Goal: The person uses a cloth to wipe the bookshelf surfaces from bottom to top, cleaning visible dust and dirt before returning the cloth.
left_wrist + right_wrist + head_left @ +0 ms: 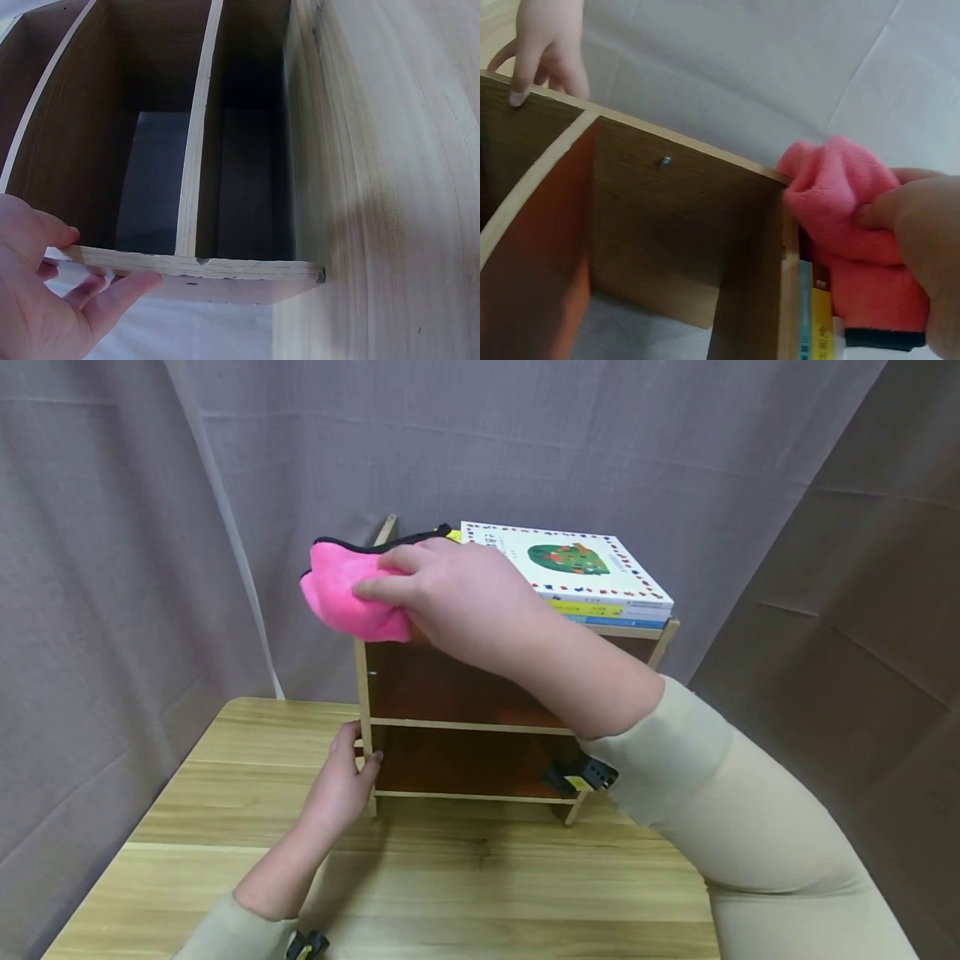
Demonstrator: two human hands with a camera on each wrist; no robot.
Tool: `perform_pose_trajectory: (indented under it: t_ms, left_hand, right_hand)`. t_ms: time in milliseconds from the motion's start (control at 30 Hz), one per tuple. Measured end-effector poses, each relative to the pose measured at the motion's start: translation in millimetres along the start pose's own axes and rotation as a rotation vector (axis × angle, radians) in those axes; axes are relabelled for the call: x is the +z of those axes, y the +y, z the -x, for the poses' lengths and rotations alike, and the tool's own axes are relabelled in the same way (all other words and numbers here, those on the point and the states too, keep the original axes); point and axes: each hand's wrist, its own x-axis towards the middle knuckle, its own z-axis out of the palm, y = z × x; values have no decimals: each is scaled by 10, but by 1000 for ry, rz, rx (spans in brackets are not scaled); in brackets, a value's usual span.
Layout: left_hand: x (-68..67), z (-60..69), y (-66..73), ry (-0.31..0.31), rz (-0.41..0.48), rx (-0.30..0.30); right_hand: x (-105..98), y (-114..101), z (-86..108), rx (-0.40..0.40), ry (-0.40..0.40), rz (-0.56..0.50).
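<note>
A small wooden shelf (465, 724) stands on the table with two open compartments facing me. My right hand (465, 597) holds a bright pink cloth (352, 589) with dark edging over the shelf's top left corner. In the right wrist view the bunched cloth (847, 202) touches the top end of the side panel, beside the books. My left hand (347, 781) grips the left side panel low down, thumb on the inner side. The left wrist view shows that hand (60, 285) with thumb and fingers on either side of the panel's front edge (187, 265).
Several books (577, 564) lie stacked on the shelf top, the uppermost with a white cover and a green picture. The wooden table (450, 877) extends in front and to the left. Grey curtains (525, 443) hang close behind and at both sides.
</note>
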Motion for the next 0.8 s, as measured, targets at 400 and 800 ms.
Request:
perform_pose_trajectory:
  t_ms: [400, 800]
  left_hand:
    - [-25, -5, -39, -20, 6, -3]
    - [-74, -33, -75, -14, -25, -5]
  right_hand:
    - [96, -61, 276, -265, 391, -11]
    - [119, -273, 754, -381, 441, 66]
